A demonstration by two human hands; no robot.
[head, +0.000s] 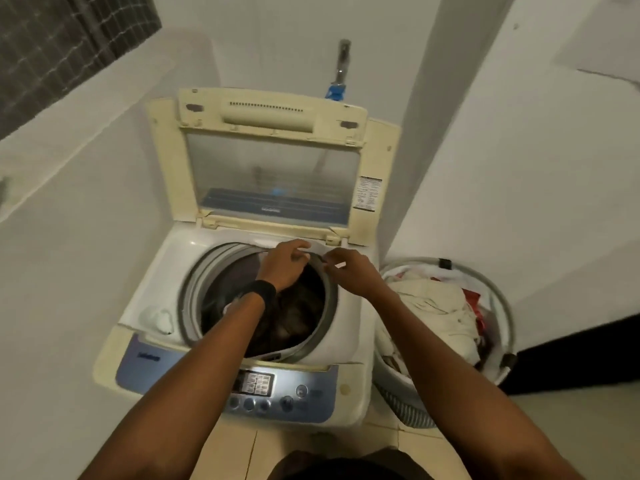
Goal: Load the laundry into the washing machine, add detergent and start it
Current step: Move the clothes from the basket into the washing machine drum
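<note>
The top-loading washing machine (166,271) stands with its lid (273,174) raised against the wall. Dark laundry (294,323) lies in the drum. Both hands are over the drum's far rim, fingertips close together. My left hand (285,263), with a black wristband, has its fingers curled and seems to pinch something small and pale. My right hand (349,271) pinches the same small item at its other end. What the item is cannot be made out. The control panel (277,388) is at the front, below my forearms.
A round laundry basket (500,296) holding white and red clothes stands on the floor right of the machine. A tap (342,64) with a blue fitting is on the wall behind. White walls close in on both sides; a dark window is at upper left.
</note>
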